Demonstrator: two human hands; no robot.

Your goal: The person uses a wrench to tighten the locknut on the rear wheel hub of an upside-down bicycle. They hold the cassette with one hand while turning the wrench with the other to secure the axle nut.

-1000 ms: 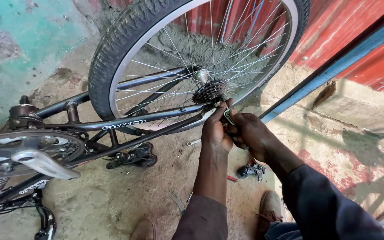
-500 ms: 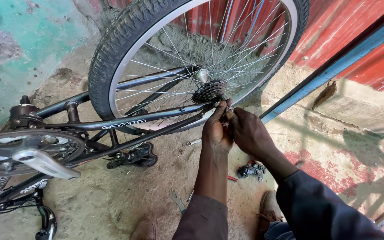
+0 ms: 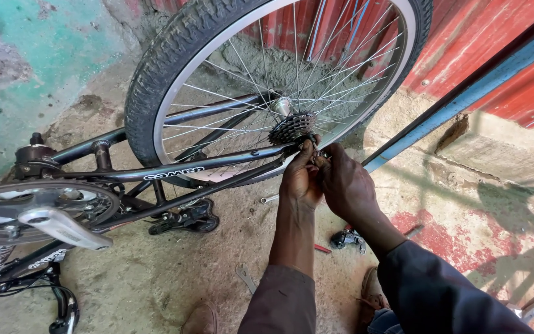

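A black bicycle frame (image 3: 174, 170) stands upside down with its rear wheel (image 3: 174, 68) up. A dirty sprocket cluster (image 3: 292, 127) sits on the hub. My left hand (image 3: 300, 179) grips the frame end just below the sprockets, fingers curled around it. My right hand (image 3: 344, 185) is pressed against the left one, its fingertips pinched on a small dark part (image 3: 317, 156) by the axle. What that part is, I cannot make out. Both forearms reach up from the bottom edge in dark sleeves.
On the concrete ground lie a loose derailleur (image 3: 348, 238), a flat wrench (image 3: 245, 278), a red-handled tool (image 3: 322, 248) and a short metal rod (image 3: 269, 199). Chainring (image 3: 38, 204) and crank (image 3: 63, 229) are at left. A blue bar (image 3: 465, 99) leans on the red corrugated wall.
Both hands have closed in on the axle end. The right hand slid left against the left one, and the small tool seen sticking out earlier is now hidden between the fingers.
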